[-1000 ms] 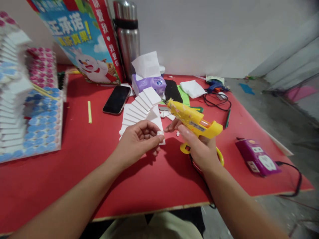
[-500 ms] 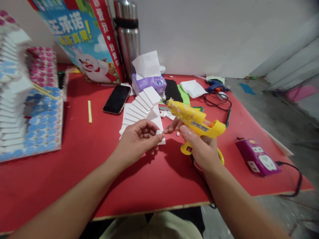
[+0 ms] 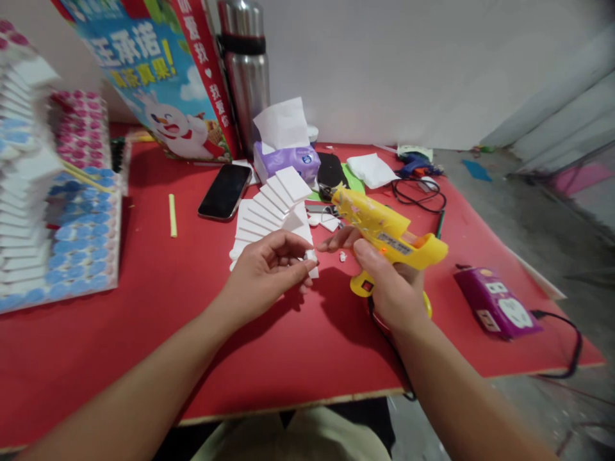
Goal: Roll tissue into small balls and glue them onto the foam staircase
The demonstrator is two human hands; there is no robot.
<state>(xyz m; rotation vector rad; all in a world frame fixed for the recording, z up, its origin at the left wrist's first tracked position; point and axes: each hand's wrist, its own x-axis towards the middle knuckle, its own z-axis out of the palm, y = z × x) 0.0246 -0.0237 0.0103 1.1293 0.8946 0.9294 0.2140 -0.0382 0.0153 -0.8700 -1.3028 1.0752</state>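
Observation:
My left hand [image 3: 271, 266] pinches a small white piece [image 3: 310, 256] between thumb and fingertips; its exact kind is too small to make out. Wrapped in my right hand [image 3: 391, 278] is a yellow hot glue gun [image 3: 384, 227], its nozzle pointing away to the upper left. The right fingertips stretch toward the white piece, with a small gap between. Behind my left hand, a fan of white cards [image 3: 271, 205] lies on the red table [image 3: 269, 358]. A tiny white scrap [image 3: 343, 257] rests beneath the glue gun.
A phone [image 3: 225, 191], purple tissue pack [image 3: 288, 160] and steel flask [image 3: 247, 83] stand toward the back. Blue paper rolls [image 3: 79, 256] and stacked white pieces [image 3: 22, 224] fill the left side. A purple power box [image 3: 497, 301] with a cord is at right. A yellow stick [image 3: 173, 216] lies left.
The glue gun and my right hand have shifted slightly right, away from the white piece. My left hand stays nearly in place, the white piece now showing more.

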